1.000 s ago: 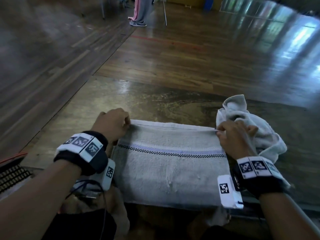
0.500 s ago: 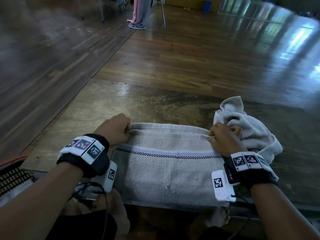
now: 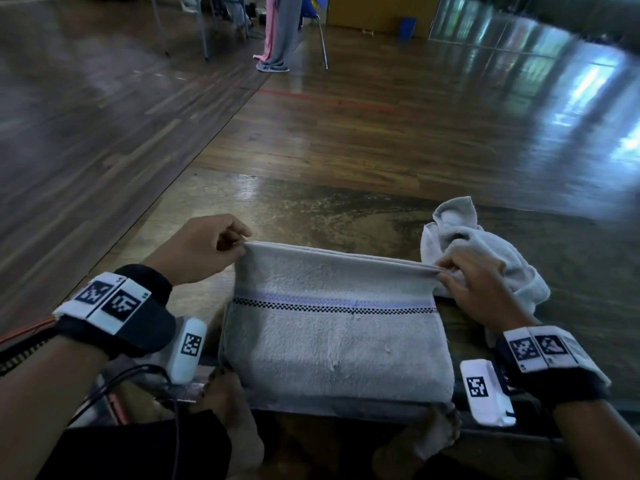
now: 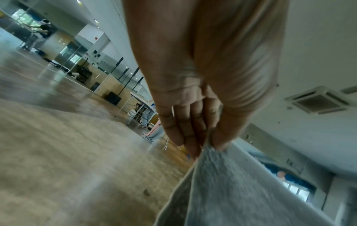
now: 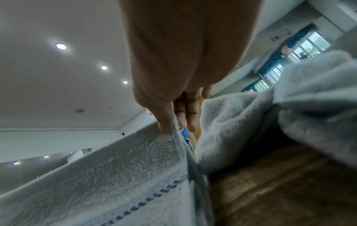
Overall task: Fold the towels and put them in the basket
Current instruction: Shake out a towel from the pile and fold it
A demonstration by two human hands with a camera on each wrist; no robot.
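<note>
A grey towel [image 3: 332, 334] with a checkered stripe lies on the low table [image 3: 311, 209], its far edge lifted off the surface. My left hand [image 3: 239, 242] pinches the far left corner, thumb against fingers, and the left wrist view shows the same towel [image 4: 231, 191] in that hand's [image 4: 204, 145] pinch. My right hand [image 3: 446, 273] pinches the far right corner; the right wrist view has this towel [image 5: 115, 175] hanging from that hand [image 5: 173, 126]. A second towel [image 3: 485, 251] lies crumpled on the table just right of the first. No basket is in view.
The table's near edge [image 3: 346, 410] runs along under the towel, with my bare feet [image 3: 228, 403] below it. Polished wooden floor [image 3: 381, 116] stretches ahead. A chair and a standing person's legs [image 3: 280, 32] are far off at the back.
Both hands have raised the towel's far edge off the table and drawn it toward me. The crumpled towel has not moved.
</note>
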